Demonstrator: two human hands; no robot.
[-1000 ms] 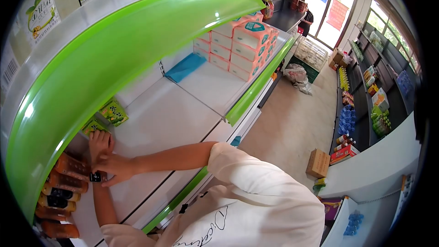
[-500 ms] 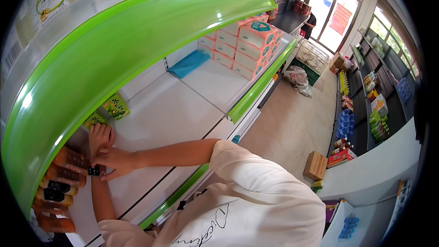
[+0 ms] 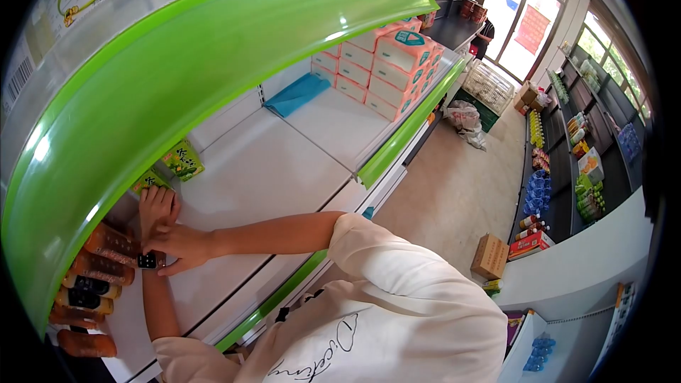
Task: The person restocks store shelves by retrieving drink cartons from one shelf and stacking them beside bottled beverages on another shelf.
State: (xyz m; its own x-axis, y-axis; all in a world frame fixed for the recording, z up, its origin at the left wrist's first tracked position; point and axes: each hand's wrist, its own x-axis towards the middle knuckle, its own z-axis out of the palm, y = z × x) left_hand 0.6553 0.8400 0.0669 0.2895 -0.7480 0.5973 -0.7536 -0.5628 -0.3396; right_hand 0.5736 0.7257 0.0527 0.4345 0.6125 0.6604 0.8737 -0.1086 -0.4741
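My left hand rests at the back of the white shelf, its fingers extended and touching or just beside a green drink box. A second green box stands next to it. On my left wrist sits a black smartwatch. My right hand reaches across and closes around that wrist, thumb and fingers on either side of the watch. Near the left forearm, several orange-brown drink bottles lie on their sides.
A curved green shelf edge hangs above my hands. Stacked tissue packs and a blue cloth lie farther along. Across the aisle are stocked dark shelves, a cardboard box and crates. A person is near the door.
The view has shifted slightly. Both hands keep nearly the same pose, the right still at the left wrist, and the watch face is a little more exposed.
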